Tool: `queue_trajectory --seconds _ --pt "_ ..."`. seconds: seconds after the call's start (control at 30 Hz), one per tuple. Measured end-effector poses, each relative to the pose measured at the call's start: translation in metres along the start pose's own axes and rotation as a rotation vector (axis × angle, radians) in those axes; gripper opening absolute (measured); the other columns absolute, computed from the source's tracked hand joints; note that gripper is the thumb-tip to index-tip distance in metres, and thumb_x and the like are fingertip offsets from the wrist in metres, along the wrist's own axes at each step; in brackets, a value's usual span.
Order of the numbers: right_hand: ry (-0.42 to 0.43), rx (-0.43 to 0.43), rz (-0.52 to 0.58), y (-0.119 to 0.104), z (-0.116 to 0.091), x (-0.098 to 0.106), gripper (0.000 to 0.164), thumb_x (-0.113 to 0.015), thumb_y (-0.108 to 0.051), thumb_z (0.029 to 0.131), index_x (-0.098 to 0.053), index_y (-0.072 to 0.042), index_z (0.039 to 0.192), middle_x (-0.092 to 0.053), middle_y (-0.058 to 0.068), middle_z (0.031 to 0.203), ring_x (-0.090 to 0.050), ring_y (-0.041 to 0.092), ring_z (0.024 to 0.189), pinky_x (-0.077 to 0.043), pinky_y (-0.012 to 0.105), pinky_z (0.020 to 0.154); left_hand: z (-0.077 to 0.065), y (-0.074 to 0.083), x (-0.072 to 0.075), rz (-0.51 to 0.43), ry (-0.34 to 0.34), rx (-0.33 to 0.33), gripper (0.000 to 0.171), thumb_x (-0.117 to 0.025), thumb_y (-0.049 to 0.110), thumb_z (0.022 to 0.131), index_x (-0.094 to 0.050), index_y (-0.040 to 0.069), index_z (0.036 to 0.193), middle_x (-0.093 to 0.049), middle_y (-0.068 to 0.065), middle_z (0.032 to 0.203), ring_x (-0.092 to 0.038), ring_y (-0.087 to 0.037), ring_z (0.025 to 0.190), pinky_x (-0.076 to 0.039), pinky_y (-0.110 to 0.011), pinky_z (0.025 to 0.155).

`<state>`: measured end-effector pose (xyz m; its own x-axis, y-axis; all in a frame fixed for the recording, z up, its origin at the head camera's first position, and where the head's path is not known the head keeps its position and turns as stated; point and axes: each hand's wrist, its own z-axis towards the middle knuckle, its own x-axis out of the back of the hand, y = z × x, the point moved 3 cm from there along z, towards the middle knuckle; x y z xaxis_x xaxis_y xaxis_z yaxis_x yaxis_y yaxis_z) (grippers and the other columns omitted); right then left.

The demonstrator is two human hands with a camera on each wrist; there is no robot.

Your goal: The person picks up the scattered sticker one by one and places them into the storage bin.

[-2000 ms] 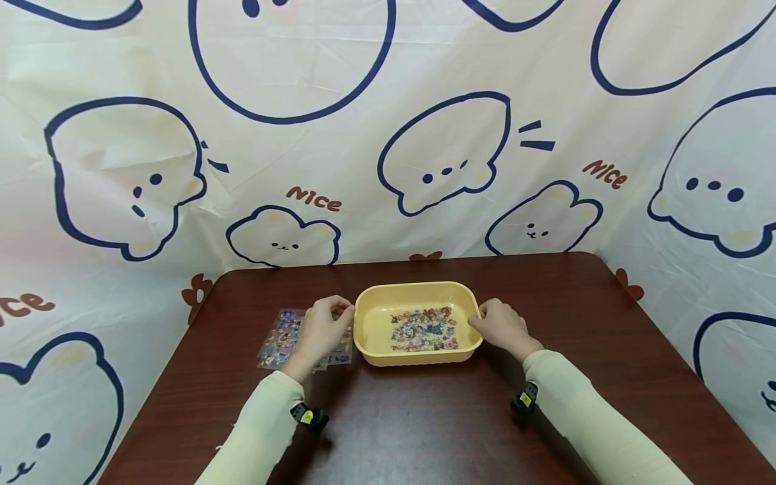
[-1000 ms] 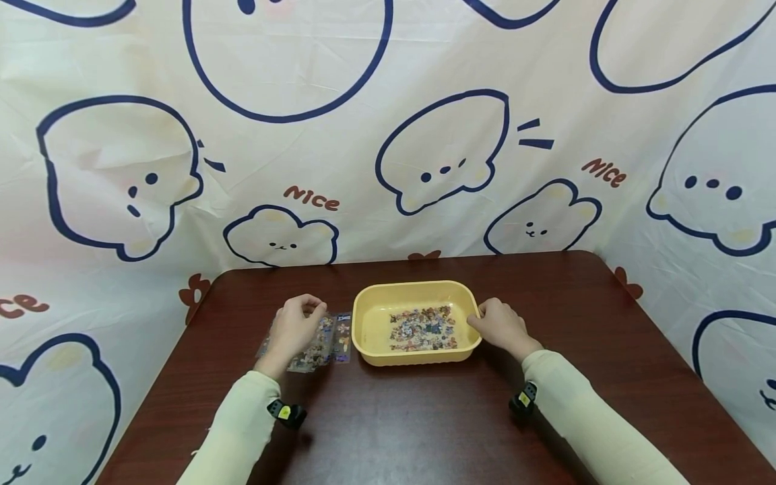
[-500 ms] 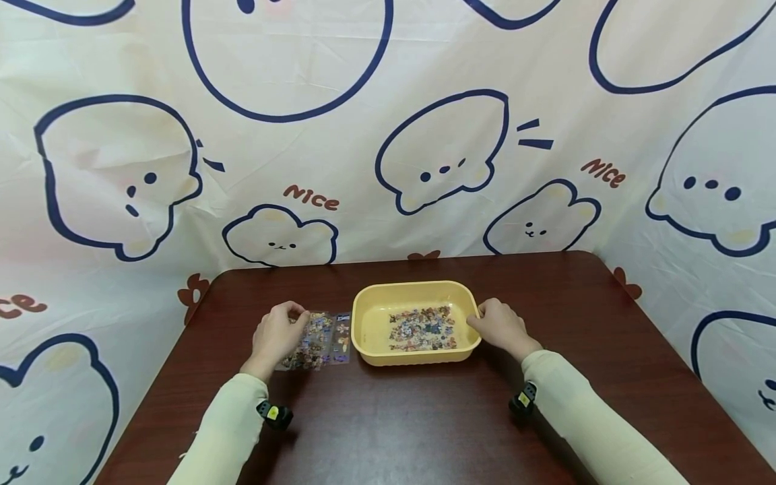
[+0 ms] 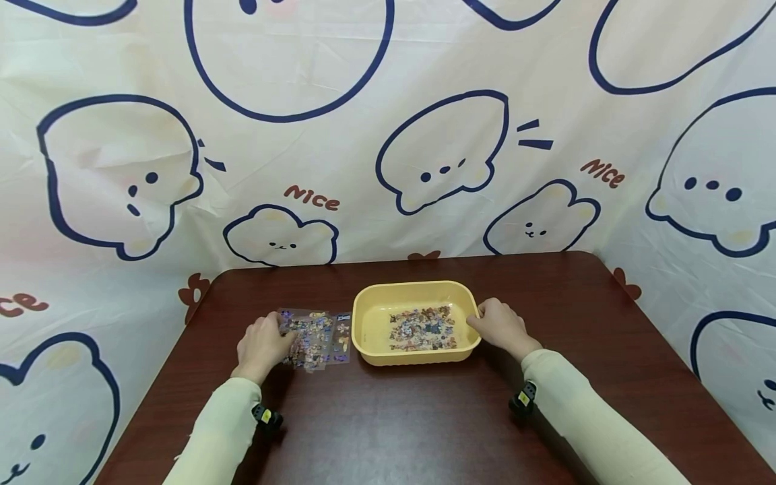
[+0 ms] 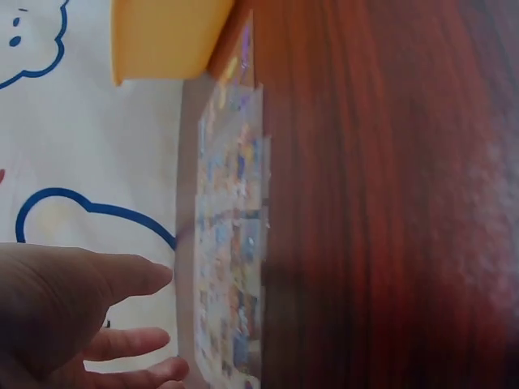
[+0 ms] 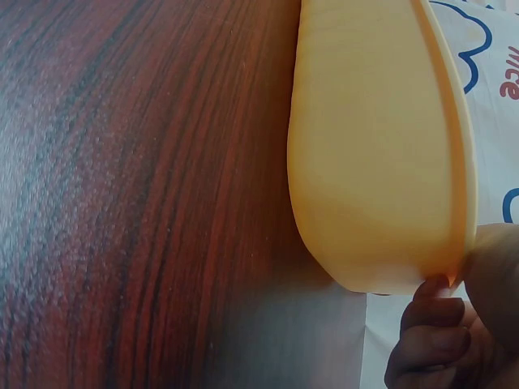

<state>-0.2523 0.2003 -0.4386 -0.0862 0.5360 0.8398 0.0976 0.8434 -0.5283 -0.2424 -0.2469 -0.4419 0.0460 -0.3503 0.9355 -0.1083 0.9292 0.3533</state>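
Note:
Transparent sticker sheets (image 4: 314,342) with small colourful prints lie overlapping on the table, left of a yellow plastic basin (image 4: 418,360). My left hand (image 4: 262,348) is at their left edge; in the left wrist view its thumb (image 5: 134,274) and fingers stand apart beside the sheets (image 5: 231,284), with nothing visible between them. My right hand (image 4: 503,328) grips the basin's right rim; in the right wrist view thumb and curled fingers (image 6: 430,344) pinch the rim's corner. A patch of small colourful prints (image 4: 423,329) shows on the basin floor; whether loose or on a sheet, I cannot tell.
The dark reddish-brown table (image 4: 412,424) reaches a pale curtain (image 4: 358,155) with cartoon bears at the back and sides. A black wrist camera (image 4: 267,415) sits on the left wrist, another camera (image 4: 523,399) on the right.
My left hand has moved left from the basin's left rim, across the sticker sheets to their left edge, and its fingers have spread apart. The right hand stays on the rim.

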Motion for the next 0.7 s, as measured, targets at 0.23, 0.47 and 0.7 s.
queue_trajectory --seconds 0.23,0.47,0.7 --pt "-0.011 -0.008 -0.005 0.000 0.001 -0.001 0.033 -0.060 -0.026 0.091 -0.052 -0.014 0.060 -0.056 0.000 0.058 -0.056 0.015 0.056 -0.038 0.029 0.053 -0.001 -0.009 -0.004 0.014 -0.028 0.025 0.059 -0.068 0.037 0.093 -0.055 -0.008 0.129 -0.058 -0.033 0.119 -0.060 -0.049 0.106 -0.052 -0.058 0.077" --pt "-0.013 -0.010 -0.002 -0.001 0.001 0.000 0.033 -0.060 -0.025 0.091 -0.053 -0.014 0.061 -0.056 -0.001 0.058 -0.055 0.015 0.056 -0.039 0.029 0.052 -0.002 -0.013 -0.007 0.028 -0.060 0.052 0.055 -0.072 0.049 0.088 -0.061 -0.004 0.099 -0.058 -0.029 0.105 -0.058 -0.039 0.086 -0.046 -0.048 0.064" --pt "-0.007 -0.009 -0.014 -0.001 0.002 0.000 0.033 -0.059 -0.026 0.090 -0.052 -0.014 0.060 -0.054 -0.001 0.057 -0.054 0.015 0.055 -0.038 0.029 0.052 -0.005 -0.008 -0.012 0.068 -0.054 0.058 0.066 -0.074 0.050 0.087 -0.060 -0.010 0.109 -0.056 -0.032 0.112 -0.059 -0.047 0.098 -0.050 -0.057 0.074"
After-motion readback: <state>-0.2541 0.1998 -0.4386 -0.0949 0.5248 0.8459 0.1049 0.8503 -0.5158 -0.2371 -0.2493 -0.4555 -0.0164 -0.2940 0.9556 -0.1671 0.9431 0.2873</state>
